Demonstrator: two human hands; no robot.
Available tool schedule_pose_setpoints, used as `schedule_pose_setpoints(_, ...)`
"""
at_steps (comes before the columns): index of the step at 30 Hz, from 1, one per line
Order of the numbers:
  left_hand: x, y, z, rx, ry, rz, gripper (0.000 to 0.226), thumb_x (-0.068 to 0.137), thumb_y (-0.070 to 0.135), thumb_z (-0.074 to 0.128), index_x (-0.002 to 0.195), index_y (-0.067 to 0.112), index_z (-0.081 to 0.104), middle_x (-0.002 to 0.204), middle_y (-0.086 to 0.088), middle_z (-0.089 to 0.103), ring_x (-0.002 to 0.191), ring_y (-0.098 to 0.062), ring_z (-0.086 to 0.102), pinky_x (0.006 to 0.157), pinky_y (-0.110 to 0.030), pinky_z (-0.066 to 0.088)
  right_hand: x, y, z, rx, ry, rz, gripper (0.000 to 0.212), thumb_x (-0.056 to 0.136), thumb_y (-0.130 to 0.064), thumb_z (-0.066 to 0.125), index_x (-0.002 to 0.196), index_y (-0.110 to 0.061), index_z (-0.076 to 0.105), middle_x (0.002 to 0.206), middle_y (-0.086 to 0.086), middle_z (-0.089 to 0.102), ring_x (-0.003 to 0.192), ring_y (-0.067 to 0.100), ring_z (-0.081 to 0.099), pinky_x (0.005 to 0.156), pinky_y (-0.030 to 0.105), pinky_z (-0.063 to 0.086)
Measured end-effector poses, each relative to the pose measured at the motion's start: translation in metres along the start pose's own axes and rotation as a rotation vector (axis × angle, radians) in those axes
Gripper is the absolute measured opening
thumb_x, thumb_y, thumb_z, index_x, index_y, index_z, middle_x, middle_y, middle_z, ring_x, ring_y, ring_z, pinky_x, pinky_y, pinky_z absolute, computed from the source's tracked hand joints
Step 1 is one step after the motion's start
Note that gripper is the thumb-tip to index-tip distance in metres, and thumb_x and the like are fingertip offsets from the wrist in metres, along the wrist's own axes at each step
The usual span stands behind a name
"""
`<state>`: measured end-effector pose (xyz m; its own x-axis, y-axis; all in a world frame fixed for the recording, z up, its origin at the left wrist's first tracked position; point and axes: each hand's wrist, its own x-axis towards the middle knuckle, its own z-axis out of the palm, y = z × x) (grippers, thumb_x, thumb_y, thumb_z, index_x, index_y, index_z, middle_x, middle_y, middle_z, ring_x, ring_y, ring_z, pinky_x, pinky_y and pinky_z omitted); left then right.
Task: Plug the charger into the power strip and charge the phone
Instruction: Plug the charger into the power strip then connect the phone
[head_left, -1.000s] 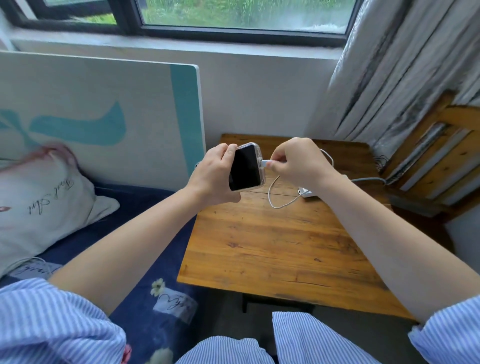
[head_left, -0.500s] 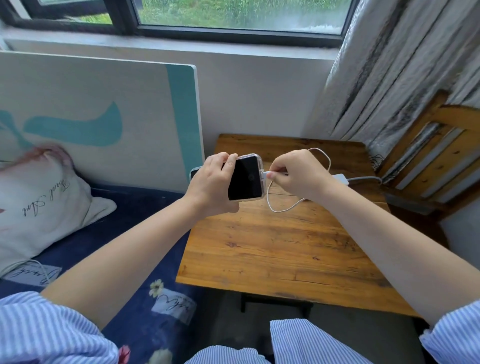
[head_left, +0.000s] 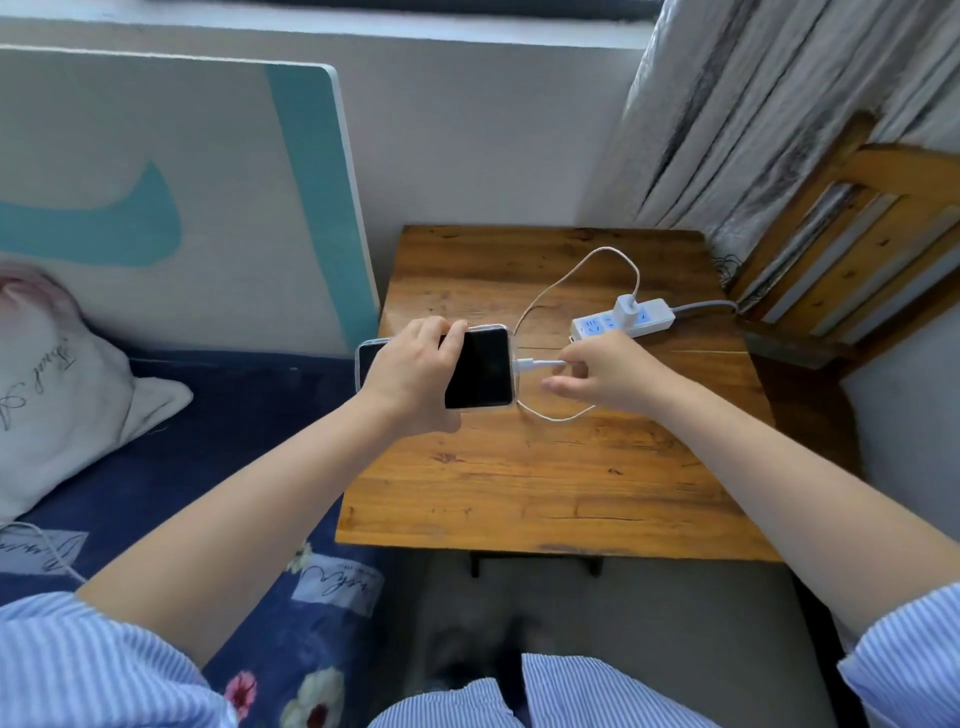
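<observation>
A black-screened phone (head_left: 480, 374) in a clear case hovers over the left edge of the wooden table (head_left: 545, 483), gripped by my left hand (head_left: 410, 374). The white cable (head_left: 587, 260) has its connector (head_left: 530, 364) in the phone's right end. It loops across the table to a white charger (head_left: 627, 306) standing in the white power strip (head_left: 654, 317). My right hand (head_left: 613, 374) is just right of the connector. Its fingers are spread, its thumb is off the cable, and a fingertip is at the cable.
A wooden chair (head_left: 852, 249) stands against the table's right side in front of a grey curtain (head_left: 753, 104). Left of the table is a bed with a blue floral sheet (head_left: 208, 441), a white pillow (head_left: 62, 374) and a white-and-teal board (head_left: 182, 182).
My right hand has loosened its pinch on the connector and drawn slightly right, fingers spreading. The phone has sunk lower toward the table. The view has tilted down, showing the power strip.
</observation>
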<state>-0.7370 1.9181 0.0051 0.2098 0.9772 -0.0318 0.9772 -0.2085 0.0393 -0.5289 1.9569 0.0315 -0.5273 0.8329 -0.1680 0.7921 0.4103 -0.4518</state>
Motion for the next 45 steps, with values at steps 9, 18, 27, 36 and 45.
schedule_pose_setpoints(9,0.030,-0.010,0.105,0.023,-0.390,0.029,0.103,0.061,0.035,0.077,0.140,0.008,0.017,0.132,-0.013,0.039,0.121,-0.029,0.036,0.098,-0.036,0.040,0.004,0.088,0.087,-0.461,-0.065,0.087,0.039,0.097,-0.029,0.031,0.099,-0.007,0.063,0.102,0.013,0.067,0.098,0.032,0.058,0.079,0.037,0.044)
schedule_pose_setpoints(18,0.059,-0.007,0.185,0.054,-0.499,0.008,0.104,0.062,0.031,0.078,0.142,0.006,0.015,0.136,-0.014,0.038,0.124,-0.030,0.038,0.102,-0.036,0.039,0.032,0.126,0.158,-0.397,-0.077,0.262,0.031,0.094,-0.026,0.043,0.105,-0.007,0.065,0.103,0.014,0.063,0.100,0.032,0.053,0.082,0.038,0.043)
schedule_pose_setpoints(27,0.091,-0.023,0.215,0.060,-0.535,-0.015,0.096,0.058,0.029,0.080,0.135,0.006,0.027,0.129,-0.015,0.043,0.118,-0.030,0.041,0.094,-0.037,0.043,0.063,0.144,0.192,-0.189,-0.012,0.384,0.026,0.090,-0.018,0.050,0.101,-0.002,0.066,0.109,0.018,0.061,0.105,0.035,0.050,0.084,0.040,0.042)
schedule_pose_setpoints(36,0.087,-0.015,0.216,0.068,-0.533,0.024,0.103,0.070,0.043,0.071,0.142,0.003,0.010,0.146,-0.019,0.027,0.136,-0.033,0.023,0.113,-0.043,0.024,0.062,0.143,0.194,-0.181,-0.006,0.348,0.025,0.090,-0.018,0.050,0.101,-0.001,0.065,0.114,0.015,0.059,0.106,0.032,0.049,0.085,0.042,0.042)
schedule_pose_setpoints(45,0.084,0.054,0.234,-0.209,-0.372,0.085,0.059,0.096,0.032,0.029,0.143,0.001,0.009,0.155,-0.016,0.010,0.144,-0.027,0.002,0.118,-0.035,0.004,0.037,0.146,0.160,-0.037,0.231,0.172,0.011,0.075,0.003,0.063,0.084,0.006,0.068,0.090,0.025,0.068,0.088,0.042,0.062,0.077,0.048,0.051)
